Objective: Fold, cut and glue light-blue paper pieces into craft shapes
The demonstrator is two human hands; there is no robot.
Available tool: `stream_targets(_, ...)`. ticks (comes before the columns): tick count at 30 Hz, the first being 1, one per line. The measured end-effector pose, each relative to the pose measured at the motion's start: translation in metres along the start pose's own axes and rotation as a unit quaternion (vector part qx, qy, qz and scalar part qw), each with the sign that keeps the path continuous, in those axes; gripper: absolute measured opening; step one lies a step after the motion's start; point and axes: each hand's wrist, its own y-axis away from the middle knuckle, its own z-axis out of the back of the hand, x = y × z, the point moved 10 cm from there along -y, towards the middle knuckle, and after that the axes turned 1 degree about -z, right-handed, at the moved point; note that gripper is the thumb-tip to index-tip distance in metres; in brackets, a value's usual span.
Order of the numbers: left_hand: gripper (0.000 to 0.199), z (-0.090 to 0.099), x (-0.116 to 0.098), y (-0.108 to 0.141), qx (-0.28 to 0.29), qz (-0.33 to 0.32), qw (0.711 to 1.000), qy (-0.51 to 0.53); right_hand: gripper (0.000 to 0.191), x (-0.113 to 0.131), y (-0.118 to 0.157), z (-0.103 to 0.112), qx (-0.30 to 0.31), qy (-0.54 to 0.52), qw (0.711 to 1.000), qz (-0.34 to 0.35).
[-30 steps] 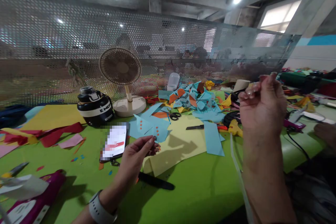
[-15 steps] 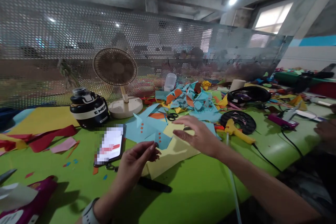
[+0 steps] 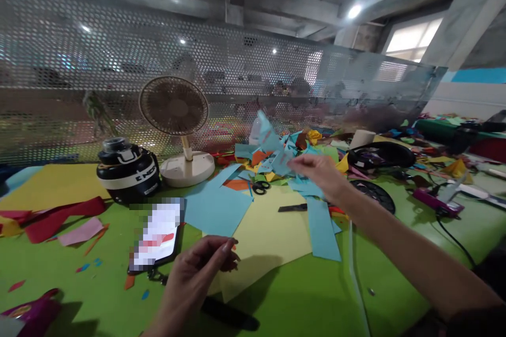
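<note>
Over the pile of blue and orange paper pieces [image 3: 306,158], my right hand [image 3: 320,171] reaches out with fingers closed on a blue folded paper piece [image 3: 269,138], which is smeared by motion. My left hand [image 3: 205,266] is closed in a pinch above the near edge of a pale yellow sheet [image 3: 272,237]. A tiny orange speck shows at its fingertips; what they hold, if anything, is too small to name. Flat blue sheets [image 3: 221,202] lie beyond this hand. Black-handled scissors [image 3: 261,187] and a dark blade-like strip [image 3: 292,208] rest by the yellow sheet.
A phone [image 3: 160,237] lies left of my left hand. Behind it stand a black jug [image 3: 128,171] and a small fan [image 3: 174,108]. A perforated metal screen [image 3: 233,73] closes off the back. Black round trays [image 3: 381,155] and a white cord [image 3: 353,274] are on the right.
My right hand has moved forward to the pile with the blue paper piece. The blue pieces with orange dots have left the sheets in front of me. My left hand keeps its pinch.
</note>
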Motion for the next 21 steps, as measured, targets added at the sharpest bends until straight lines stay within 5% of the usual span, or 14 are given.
stream_targets(5, 0.024, -0.007, 0.003, 0.001, 0.022, 0.014, 1.000, 0.013, 0.030, -0.023, -0.086, 0.060, -0.149, 0.009, 0.989, -0.011)
stream_targets(10, 0.027, 0.001, -0.009, -0.003, 0.000, -0.018, 1.000, 0.012, 0.024, -0.048, -0.120, 0.063, -0.155, 0.027, 0.987, -0.042)
stream_targets(14, 0.026, 0.005, -0.011, -0.007, -0.001, -0.034, 0.999, 0.008, 0.023, -0.054, -0.086, 0.037, -0.085, 0.055, 0.994, -0.038)
stream_targets(21, 0.021, -0.014, -0.005, -0.001, 0.093, -0.027, 0.995, -0.016, 0.042, -0.061, 0.024, -0.022, 0.096, 0.120, 0.987, -0.036)
